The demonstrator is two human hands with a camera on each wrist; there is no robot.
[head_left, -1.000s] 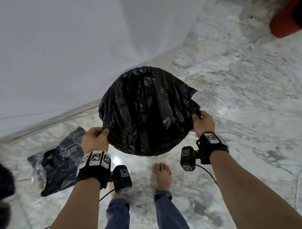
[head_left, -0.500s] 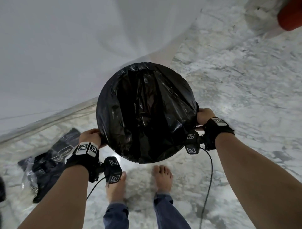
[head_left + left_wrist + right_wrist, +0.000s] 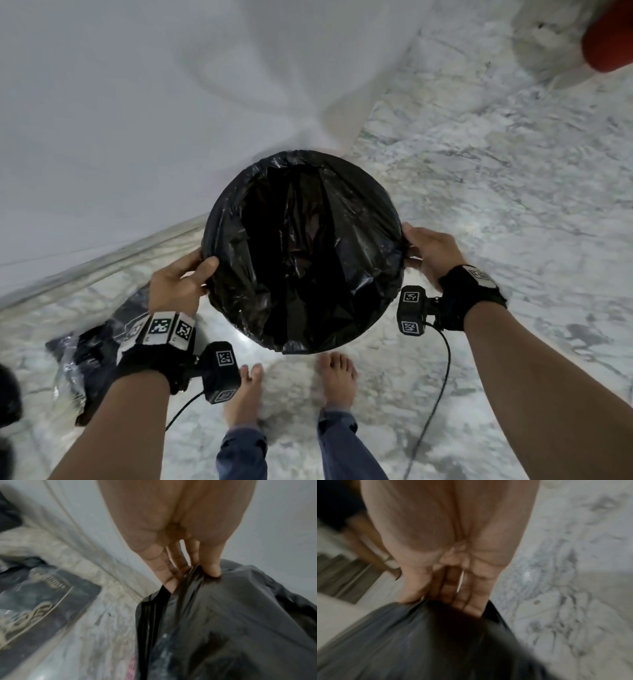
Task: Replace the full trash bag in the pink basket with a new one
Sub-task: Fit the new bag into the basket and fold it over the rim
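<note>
A black trash bag [image 3: 301,250] lines the basket, its mouth stretched into a round ring folded over the rim. The bag hides the basket in the head view; only a pink lattice strip [image 3: 132,666] shows below the bag's folded edge in the left wrist view. My left hand [image 3: 202,270] grips the bag's left edge, thumb on top and fingers underneath. The left wrist view shows the thumb [image 3: 211,569] pinching the black film [image 3: 223,622]. My right hand [image 3: 416,246] holds the right edge the same way, and its fingers [image 3: 471,601] press into the bag [image 3: 419,642].
A clear packet of black bags [image 3: 92,356] lies on the marble floor [image 3: 496,205] at the left. A white wall [image 3: 137,102] rises behind the basket. My bare feet [image 3: 335,377] stand just in front of it. A red object [image 3: 609,37] sits at the top right.
The bag's mouth was crumpled and loose; it is now pulled round and taut over the rim. Both hands dipped down the sides, then came back up to the rim.
</note>
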